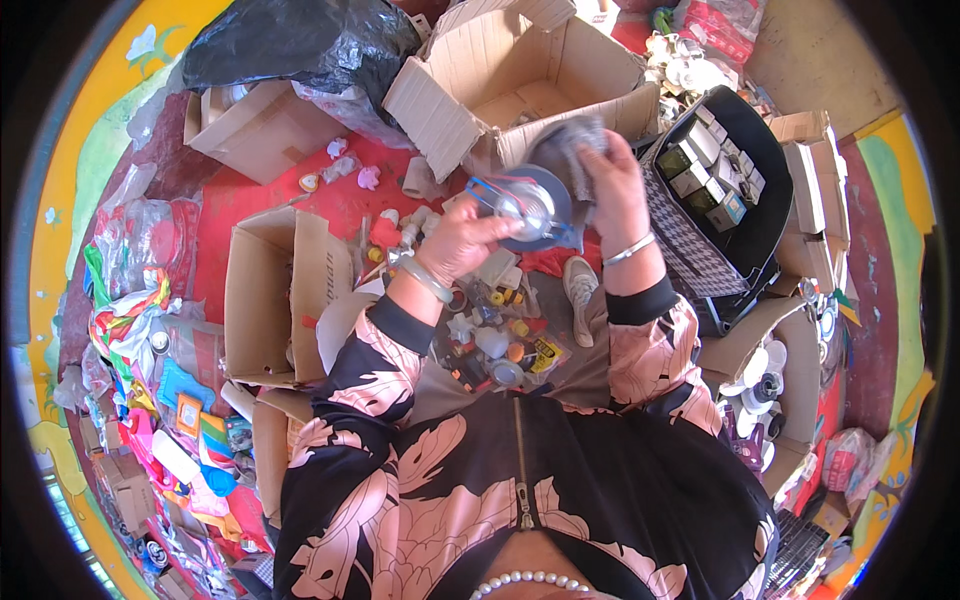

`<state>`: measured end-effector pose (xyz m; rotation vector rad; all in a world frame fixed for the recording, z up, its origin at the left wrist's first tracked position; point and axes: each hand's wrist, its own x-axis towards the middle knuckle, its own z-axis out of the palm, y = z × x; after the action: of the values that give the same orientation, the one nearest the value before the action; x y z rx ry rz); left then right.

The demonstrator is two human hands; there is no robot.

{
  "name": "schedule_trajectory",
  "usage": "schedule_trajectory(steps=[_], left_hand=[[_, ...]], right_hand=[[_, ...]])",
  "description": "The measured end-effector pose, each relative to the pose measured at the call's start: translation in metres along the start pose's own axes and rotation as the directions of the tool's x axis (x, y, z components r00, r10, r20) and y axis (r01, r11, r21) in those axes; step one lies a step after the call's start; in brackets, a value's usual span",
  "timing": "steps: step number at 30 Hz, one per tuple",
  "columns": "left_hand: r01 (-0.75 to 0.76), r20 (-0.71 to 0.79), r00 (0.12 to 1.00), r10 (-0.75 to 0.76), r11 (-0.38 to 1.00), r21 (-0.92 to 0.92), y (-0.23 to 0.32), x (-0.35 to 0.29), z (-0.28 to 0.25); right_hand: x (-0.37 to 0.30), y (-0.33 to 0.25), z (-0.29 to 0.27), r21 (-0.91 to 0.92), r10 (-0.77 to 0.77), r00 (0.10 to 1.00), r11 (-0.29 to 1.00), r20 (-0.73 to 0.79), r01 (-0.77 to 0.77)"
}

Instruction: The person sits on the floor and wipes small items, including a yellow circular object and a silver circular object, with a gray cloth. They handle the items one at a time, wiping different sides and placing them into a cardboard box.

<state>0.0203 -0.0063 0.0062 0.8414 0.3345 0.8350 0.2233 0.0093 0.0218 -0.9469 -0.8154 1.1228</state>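
In front of me, above the floor, my left hand point(455, 245) pinches the lower left edge of a round dark grey-blue disc point(552, 190) with a shiny silvery middle. Thin red and blue strips run along its rim. Close by on the right, my right hand point(615, 185) has its fingers closed on a crumpled grey piece point(565, 145), blurred, perhaps plastic film or cloth. The disc and this grey piece overlap in the picture; I cannot tell whether they are joined. Below my hands, small plastic parts and caps point(495, 340) lie heaped between my legs.
An open cardboard box point(440, 105) stands ahead, with a black plastic bag point(300, 45) to its left. A black case of small boxes point(770, 215) sits to the right. Another carton point(262, 300) is at left; a box of white round parts point(800, 385) is at lower right.
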Motion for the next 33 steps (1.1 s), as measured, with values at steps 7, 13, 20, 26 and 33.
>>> schedule_trajectory(steps=[7,13,20,26,33], left_hand=[[-0.234,-0.19,0.96,0.206,0.962,-0.142,0.016,0.006,-0.016],[-0.187,-0.241,0.958,0.157,0.976,-0.11,0.012,0.005,-0.017],[-0.152,-0.25,0.96,0.129,0.985,-0.076,0.016,0.002,-0.011],[-0.2,-0.334,0.926,0.175,0.979,-0.042,0.002,0.014,-0.004],[-0.215,-0.42,0.866,0.273,0.96,0.181,0.013,0.012,-0.014]], right_hand=[[-0.014,-0.024,0.005,-0.18,-0.145,0.974,0.968,0.176,0.176],[-0.034,-0.007,0.043,-0.721,-0.319,0.749,0.225,0.581,0.655],[-0.04,-0.006,0.048,-0.838,-0.238,0.856,0.204,0.459,0.506],[-0.046,0.025,0.053,-0.87,-0.276,0.933,0.37,0.231,0.325],[-0.027,0.001,0.028,-0.674,0.515,0.759,0.726,0.397,-0.139]])
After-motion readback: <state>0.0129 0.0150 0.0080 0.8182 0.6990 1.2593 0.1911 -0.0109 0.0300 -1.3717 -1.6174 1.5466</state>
